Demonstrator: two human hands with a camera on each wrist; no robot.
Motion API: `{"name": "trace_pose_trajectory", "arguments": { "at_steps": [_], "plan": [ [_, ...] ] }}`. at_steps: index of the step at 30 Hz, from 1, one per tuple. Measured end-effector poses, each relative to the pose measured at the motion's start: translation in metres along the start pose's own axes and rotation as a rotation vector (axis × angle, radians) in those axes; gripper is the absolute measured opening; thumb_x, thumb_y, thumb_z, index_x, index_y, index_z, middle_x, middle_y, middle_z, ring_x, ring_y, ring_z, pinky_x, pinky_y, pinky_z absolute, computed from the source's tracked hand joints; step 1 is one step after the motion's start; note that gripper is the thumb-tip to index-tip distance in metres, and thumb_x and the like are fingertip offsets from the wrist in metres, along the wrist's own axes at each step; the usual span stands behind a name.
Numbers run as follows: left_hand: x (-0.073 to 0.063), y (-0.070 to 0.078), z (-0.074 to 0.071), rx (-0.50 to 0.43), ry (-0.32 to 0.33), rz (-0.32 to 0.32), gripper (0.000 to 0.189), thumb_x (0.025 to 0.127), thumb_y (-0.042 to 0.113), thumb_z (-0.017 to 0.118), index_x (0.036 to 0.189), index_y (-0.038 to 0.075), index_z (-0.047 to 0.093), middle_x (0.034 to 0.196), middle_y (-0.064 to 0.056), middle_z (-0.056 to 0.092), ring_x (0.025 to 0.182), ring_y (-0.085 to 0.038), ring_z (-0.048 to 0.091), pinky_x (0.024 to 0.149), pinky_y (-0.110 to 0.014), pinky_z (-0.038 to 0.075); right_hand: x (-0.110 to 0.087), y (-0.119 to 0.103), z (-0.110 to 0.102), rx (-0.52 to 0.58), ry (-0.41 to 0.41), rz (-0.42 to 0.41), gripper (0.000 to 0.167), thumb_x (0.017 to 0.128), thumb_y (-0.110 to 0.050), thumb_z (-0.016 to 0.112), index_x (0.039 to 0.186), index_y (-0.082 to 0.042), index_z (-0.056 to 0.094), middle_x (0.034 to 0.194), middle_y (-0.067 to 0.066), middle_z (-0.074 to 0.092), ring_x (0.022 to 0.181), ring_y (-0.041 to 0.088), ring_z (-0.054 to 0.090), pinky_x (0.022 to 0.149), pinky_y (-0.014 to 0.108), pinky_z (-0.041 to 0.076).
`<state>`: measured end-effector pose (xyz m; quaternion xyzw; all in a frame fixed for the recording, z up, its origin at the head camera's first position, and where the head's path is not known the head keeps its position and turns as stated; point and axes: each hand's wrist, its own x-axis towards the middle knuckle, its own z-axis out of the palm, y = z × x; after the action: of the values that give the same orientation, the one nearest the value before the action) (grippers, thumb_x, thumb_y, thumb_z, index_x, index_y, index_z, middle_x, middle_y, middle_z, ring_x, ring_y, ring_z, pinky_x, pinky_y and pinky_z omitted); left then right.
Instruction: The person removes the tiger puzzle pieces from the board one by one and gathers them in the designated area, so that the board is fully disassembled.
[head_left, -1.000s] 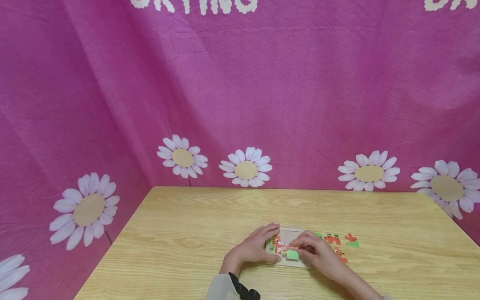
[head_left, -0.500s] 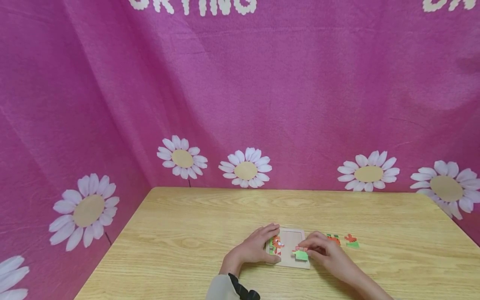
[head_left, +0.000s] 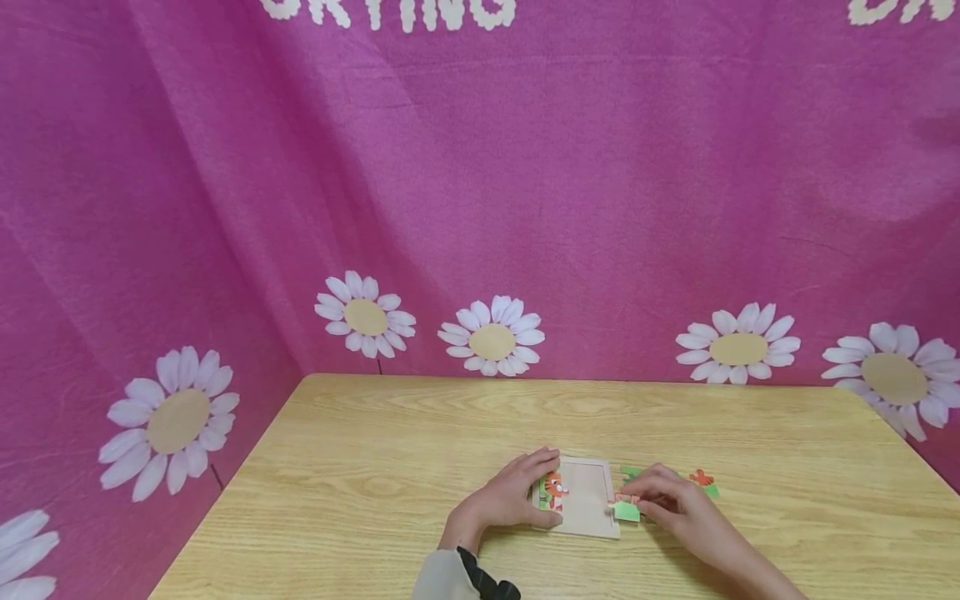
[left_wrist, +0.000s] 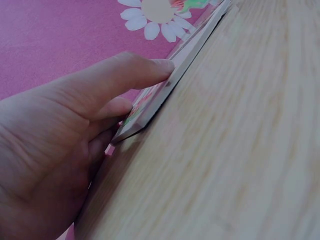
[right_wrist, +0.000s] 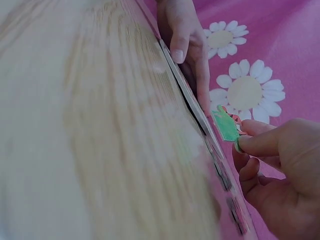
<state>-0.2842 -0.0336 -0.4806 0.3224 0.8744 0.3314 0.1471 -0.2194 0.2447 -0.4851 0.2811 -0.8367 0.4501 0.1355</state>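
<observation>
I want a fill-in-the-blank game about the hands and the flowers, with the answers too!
The hand pinching the puzzle piece is the person's ____ one.
The left hand, touching the tray, has a wrist strap coloured ____.
The daisies on the backdrop have petals coloured ____.
Missing words: right; black; white.

Under the left hand (head_left: 501,498) lies a wood-grain table (head_left: 360,467); beyond the hand hangs magenta cloth (head_left: 600,208) with white daisies (head_left: 491,341).

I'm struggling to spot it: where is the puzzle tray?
In the head view, the puzzle tray lies on the table, low and right of centre, the left hand holding its left side.
</observation>
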Motion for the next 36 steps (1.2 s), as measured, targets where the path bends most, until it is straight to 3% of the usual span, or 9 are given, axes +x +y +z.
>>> {"name": "trace_pose_trajectory", "arguments": {
  "at_steps": [14,19,23,27,33,36],
  "plan": [
    [0.000,-0.001,0.001,0.006,0.005,0.007,0.083,0.080,0.031,0.078,0.151,0.014,0.038,0.160,0.005,0.032,0.152,-0.017,0.023,0.126,-0.040,0.021,-0.016,0.010,-0.020,-0.013,0.037,-0.024,0.028,0.084,0.010,0.066,0.104,-0.009,0.073,0.099,-0.002,0.063,0.085,0.000,0.053,0.062,0.014,0.047],
    [0.000,0.000,0.001,0.011,0.006,0.001,0.083,0.080,0.032,0.078,0.151,0.015,0.038,0.161,0.005,0.031,0.152,-0.017,0.023,0.126,-0.040,0.020,-0.020,0.012,-0.028,-0.035,0.022,0.027,0.026,0.086,0.008,0.064,0.105,-0.008,0.072,0.095,-0.004,0.062,0.077,-0.001,0.051,0.057,0.018,0.046],
    [0.001,0.000,0.001,0.016,0.007,-0.004,0.083,0.080,0.033,0.079,0.151,0.015,0.039,0.161,0.006,0.031,0.152,-0.017,0.023,0.126,-0.040,0.021,-0.024,0.013,-0.033,-0.059,0.037,0.020,0.027,0.084,0.011,0.065,0.104,-0.007,0.072,0.094,-0.003,0.062,0.075,0.000,0.051,0.057,0.017,0.046],
    [0.001,0.000,0.001,0.021,0.008,-0.004,0.083,0.080,0.033,0.079,0.151,0.015,0.039,0.161,0.007,0.031,0.152,-0.017,0.023,0.125,-0.040,0.022,-0.028,0.016,-0.037,-0.064,0.061,-0.013,0.029,0.082,0.014,0.066,0.102,-0.007,0.072,0.096,-0.004,0.060,0.079,-0.001,0.052,0.061,0.014,0.046],
    [0.001,-0.001,0.001,0.019,0.008,-0.002,0.083,0.080,0.033,0.079,0.151,0.015,0.039,0.160,0.006,0.031,0.152,-0.017,0.023,0.126,-0.039,0.022,-0.035,0.020,-0.045,-0.090,0.074,0.021,0.029,0.082,0.012,0.066,0.103,-0.008,0.074,0.102,-0.010,0.062,0.097,-0.013,0.050,0.071,0.004,0.047],
    [0.001,-0.001,0.001,0.018,0.009,0.000,0.083,0.080,0.032,0.078,0.151,0.015,0.039,0.160,0.006,0.031,0.152,-0.017,0.023,0.126,-0.040,0.022,-0.037,0.021,-0.048,-0.115,0.075,0.033,0.028,0.083,0.011,0.066,0.103,-0.008,0.073,0.100,-0.010,0.062,0.093,-0.010,0.050,0.068,0.007,0.046]
  ]
}}
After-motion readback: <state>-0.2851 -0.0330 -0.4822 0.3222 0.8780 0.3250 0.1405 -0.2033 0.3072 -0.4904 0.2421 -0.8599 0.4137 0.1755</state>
